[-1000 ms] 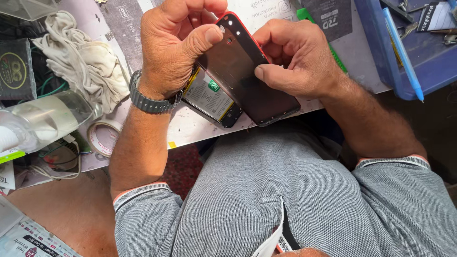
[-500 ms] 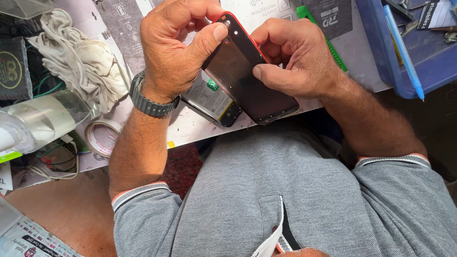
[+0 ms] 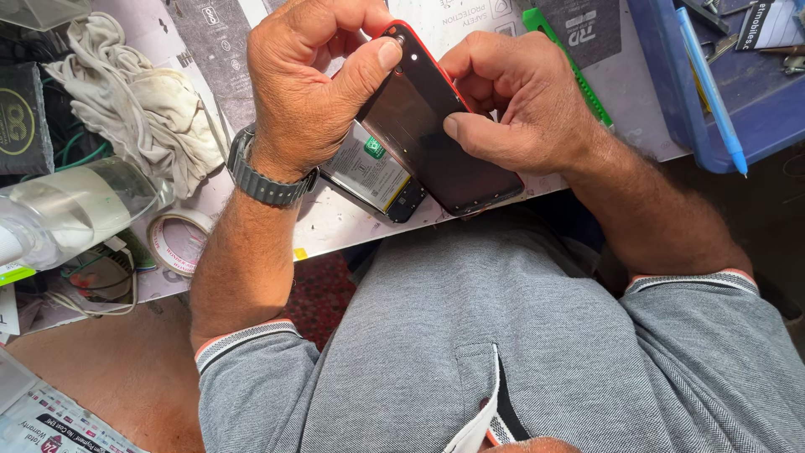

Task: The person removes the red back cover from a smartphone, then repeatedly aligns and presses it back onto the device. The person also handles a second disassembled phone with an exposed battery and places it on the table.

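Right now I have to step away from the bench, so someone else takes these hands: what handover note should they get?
Left hand: grips the phone's upper end, thumb pressed on the dark screen panel near the top corner.
Right hand: holds the panel's right edge, thumb on the glass.
Phone: red-edged, tilted over the white mat; the panel sits raised from the body, and the battery shows underneath.
Done: the left side is open.
Left: whether the panel is fully free cannot be told.
Nearby: cloth, tape roll, blue tray.
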Demonstrator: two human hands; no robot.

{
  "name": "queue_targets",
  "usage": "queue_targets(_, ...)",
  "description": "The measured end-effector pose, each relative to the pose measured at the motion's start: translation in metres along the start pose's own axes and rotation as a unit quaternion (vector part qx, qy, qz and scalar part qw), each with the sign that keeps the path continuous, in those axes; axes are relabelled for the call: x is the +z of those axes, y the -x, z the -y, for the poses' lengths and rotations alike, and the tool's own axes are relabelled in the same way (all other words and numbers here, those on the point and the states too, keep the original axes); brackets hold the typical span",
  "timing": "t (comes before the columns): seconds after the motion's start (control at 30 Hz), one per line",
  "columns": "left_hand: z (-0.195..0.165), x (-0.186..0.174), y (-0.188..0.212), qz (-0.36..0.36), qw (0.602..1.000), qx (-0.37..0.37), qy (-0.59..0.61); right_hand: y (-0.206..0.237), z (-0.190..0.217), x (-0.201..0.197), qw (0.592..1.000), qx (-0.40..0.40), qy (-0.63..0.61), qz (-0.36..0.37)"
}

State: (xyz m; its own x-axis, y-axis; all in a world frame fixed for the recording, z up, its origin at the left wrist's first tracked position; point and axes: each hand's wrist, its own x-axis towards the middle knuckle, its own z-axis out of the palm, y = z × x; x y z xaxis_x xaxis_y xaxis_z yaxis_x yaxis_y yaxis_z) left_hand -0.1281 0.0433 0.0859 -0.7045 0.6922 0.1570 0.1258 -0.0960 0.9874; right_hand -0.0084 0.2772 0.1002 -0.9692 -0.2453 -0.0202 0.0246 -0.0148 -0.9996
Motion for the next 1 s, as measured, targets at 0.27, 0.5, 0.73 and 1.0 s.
queue_targets(0.27, -0.0003, 0.0002, 0.0009, 0.002, 1.000, -0.003, -0.011, -0.0018, 0.0030, 0.0007, 0.994, -0.023, 0.103, -0.012)
queue_targets(0.5, -0.0008, 0.0023, 0.0020, -0.001, 1.000, -0.007, -0.010, -0.0011, 0.0030, 0.0009, 0.994, -0.026, 0.110, -0.011)
queue_targets(0.73, -0.0003, 0.0024, 0.0002, 0.011, 1.000, 0.000, -0.013, -0.0029, -0.0004, 0.0004, 0.991, -0.050, 0.127, -0.001)
queue_targets(1.0, 0.0013, 0.0021, 0.0007, 0.008, 1.000, 0.003, -0.008, -0.0013, -0.0015, -0.0001, 0.993, -0.050, 0.107, 0.003)
